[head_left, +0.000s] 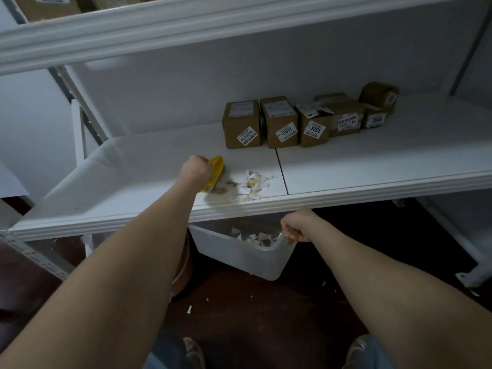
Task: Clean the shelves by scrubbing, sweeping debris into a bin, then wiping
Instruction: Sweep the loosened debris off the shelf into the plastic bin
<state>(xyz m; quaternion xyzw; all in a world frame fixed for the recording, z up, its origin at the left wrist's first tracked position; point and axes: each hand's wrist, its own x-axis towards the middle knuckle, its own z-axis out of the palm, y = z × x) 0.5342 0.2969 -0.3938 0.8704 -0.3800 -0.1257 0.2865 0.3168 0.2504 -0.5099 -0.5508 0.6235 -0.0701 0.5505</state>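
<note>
My left hand (196, 169) clamped one yellow brush (217, 168) on the white shelf (133, 182), just beside one pile of paper scraps (251, 185). My right hand (296, 227) had its fingers (292, 237) curled over the rim of one translucent bin (239, 254) below the shelf edge. At least six labelled cardboard boxes (241, 125) stood behind.

This looks like a stockroom or a shop's back store. Wide white shelving (372, 166) hangs on slotted metal uprights (80, 107). A row of small cardboard boxes (282, 122) stands on it, each with a printed stock label (287, 132) such as 2011 or 3005. A larger labelled carton (45, 6) sits on the shelf above, and the floor (266, 315) below is dark.
</note>
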